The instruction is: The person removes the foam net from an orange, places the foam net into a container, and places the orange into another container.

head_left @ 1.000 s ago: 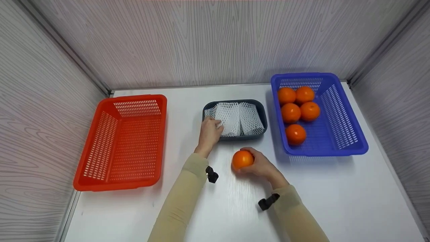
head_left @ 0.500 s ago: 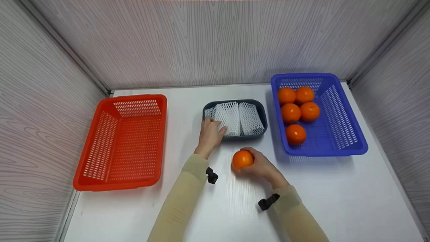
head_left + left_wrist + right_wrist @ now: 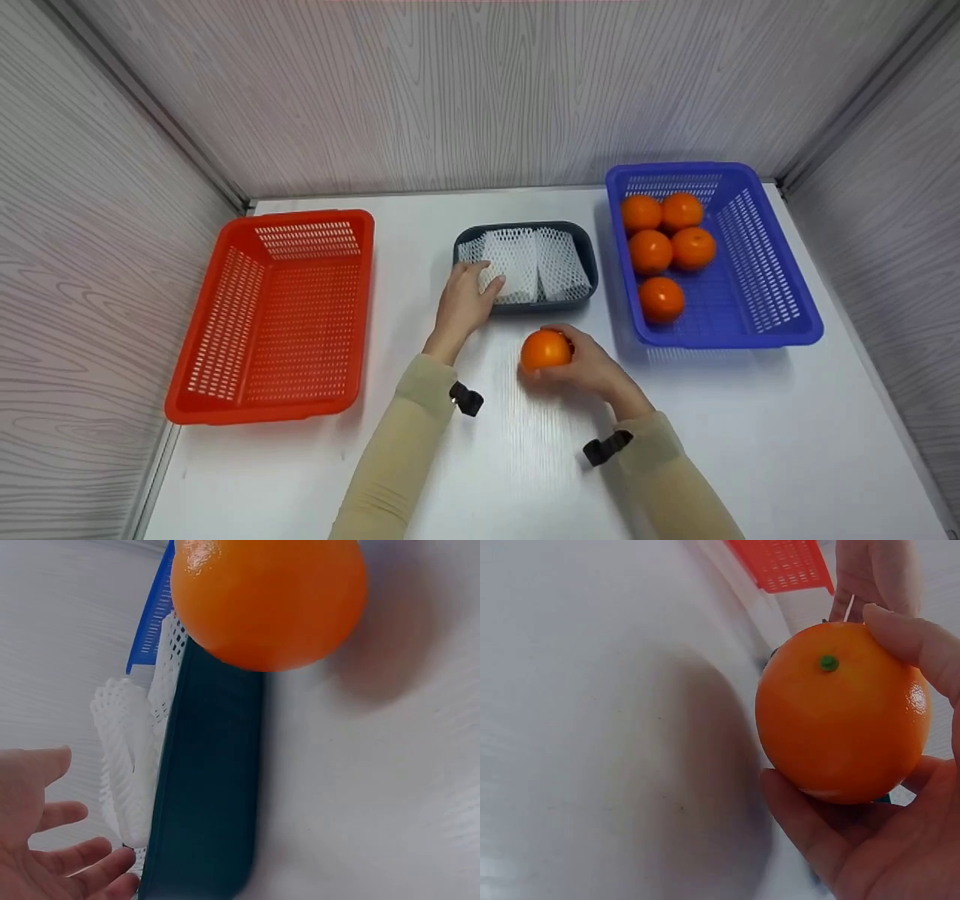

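Observation:
My right hand (image 3: 592, 367) grips an orange (image 3: 546, 351) from its right side, just in front of a dark box (image 3: 540, 307). In the right wrist view, the orange (image 3: 840, 720) shows a green stem spot, with fingers and thumb curled round it. White foam mesh sleeves (image 3: 510, 262) lie side by side in the box. Over the box's left end is my left hand (image 3: 461, 300), thumb apart from the fingers. Its fingers (image 3: 67, 859) spread loosely beside a mesh sleeve (image 3: 124, 757) in the left wrist view, with nothing between them.
At the left stands a red plastic basket (image 3: 364, 315) with nothing in it. A blue basket (image 3: 750, 300) at the right holds several oranges (image 3: 651, 252) along its left side. Wood-patterned panels (image 3: 420, 97) enclose the white table (image 3: 510, 480) at back and sides.
My left hand has drawn slightly left, and its thumb and fingers have spread apart. The right hand has shifted a little up and to the right with the orange.

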Demonstrator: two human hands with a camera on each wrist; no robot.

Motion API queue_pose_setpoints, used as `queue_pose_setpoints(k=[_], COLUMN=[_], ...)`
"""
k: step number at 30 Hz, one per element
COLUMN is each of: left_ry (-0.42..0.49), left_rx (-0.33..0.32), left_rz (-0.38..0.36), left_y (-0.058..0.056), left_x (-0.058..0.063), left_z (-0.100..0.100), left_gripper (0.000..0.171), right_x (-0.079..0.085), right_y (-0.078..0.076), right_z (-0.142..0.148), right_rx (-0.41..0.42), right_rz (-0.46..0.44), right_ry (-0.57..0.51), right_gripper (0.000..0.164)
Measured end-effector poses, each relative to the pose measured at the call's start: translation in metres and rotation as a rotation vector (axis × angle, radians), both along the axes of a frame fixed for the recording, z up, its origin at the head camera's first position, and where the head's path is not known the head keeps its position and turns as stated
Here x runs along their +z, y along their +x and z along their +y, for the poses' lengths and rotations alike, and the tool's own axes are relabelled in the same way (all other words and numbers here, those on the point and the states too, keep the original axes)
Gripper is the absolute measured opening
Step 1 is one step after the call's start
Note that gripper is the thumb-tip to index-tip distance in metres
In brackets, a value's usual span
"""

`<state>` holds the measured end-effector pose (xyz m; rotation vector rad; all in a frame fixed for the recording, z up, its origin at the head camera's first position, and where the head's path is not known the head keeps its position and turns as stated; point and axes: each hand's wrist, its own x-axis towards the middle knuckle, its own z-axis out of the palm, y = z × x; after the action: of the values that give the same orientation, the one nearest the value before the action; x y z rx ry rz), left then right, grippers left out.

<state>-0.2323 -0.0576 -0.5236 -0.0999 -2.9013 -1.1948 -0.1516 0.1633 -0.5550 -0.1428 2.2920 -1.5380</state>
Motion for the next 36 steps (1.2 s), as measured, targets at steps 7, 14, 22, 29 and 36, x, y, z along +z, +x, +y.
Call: queue_pose_setpoints(k=[7, 14, 22, 29, 36], left_ry=[0.066, 0.142, 0.186, 0.182, 0.179], left_rx=[0.003, -0.015, -0.066, -0.117, -0.169], left_rz=[-0.007, 0.013, 0.011, 0.020, 0.063], left_y=[0.009, 0.016, 0.025, 0.035, 0.043], left_x=[0.006, 0.010, 0.013, 0.014, 0.009], left_z=[-0.001, 0.003, 0.016, 0.037, 0.061], left_gripper=[0.048, 0.047, 0.046, 0.045, 0.042], right_x=[0.020, 0.045, 0.077, 0.101, 0.117], right_y=[-0.001, -0.004, -0.008, -0.016, -0.028], right_z=[0.009, 0.023, 0.051, 0.080, 0.106], right_rx=[0.005, -0.001, -0.057, -0.129, -0.220], right_rz=[0.042, 0.100, 0.119, 0.120, 0.091], right_ry=[-0.011, -0.037, -0.016, 0.021, 0.078], right_gripper=[0.076, 0.073, 0.079, 0.083, 0.093])
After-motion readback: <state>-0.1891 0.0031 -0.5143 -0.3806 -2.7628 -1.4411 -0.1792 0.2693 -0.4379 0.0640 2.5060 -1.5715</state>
